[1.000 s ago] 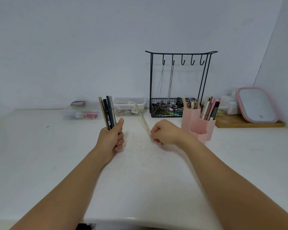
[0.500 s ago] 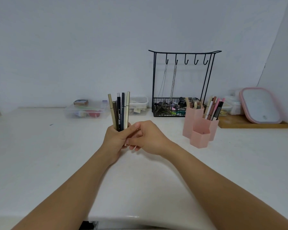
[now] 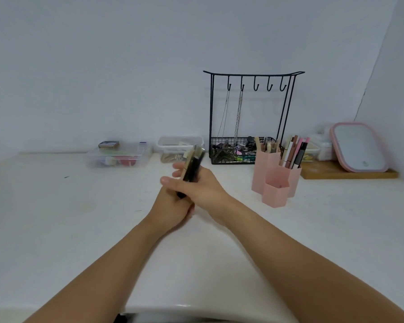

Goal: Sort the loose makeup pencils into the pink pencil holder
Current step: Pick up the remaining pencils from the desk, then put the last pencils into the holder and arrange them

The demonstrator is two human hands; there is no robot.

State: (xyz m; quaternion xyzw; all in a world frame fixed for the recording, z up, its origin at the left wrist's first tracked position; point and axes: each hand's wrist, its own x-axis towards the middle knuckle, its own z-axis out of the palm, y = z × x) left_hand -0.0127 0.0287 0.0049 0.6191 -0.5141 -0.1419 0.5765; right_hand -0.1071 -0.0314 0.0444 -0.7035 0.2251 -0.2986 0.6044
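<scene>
A bundle of several makeup pencils, black and beige, leans to the right above the middle of the white table and is blurred. My right hand wraps around the bundle from the right, thumb pointing left. Underneath it, my left hand has its fingers curled at the bundle's lower end. The pink pencil holder, made of hexagonal tubes, stands to the right of both hands, apart from them. Its two taller back tubes hold several pencils, while nothing shows above the rim of the low front tube.
A black wire stand with hooks, chains and a filled basket stands behind the holder. Two clear plastic boxes sit at the back left. A pink-framed mirror leans on a wooden board at the back right.
My right hand brought a single beige pencil over to the left hand's bundle and now closes over the whole bundle. The bundle has tipped from upright toward the right.
</scene>
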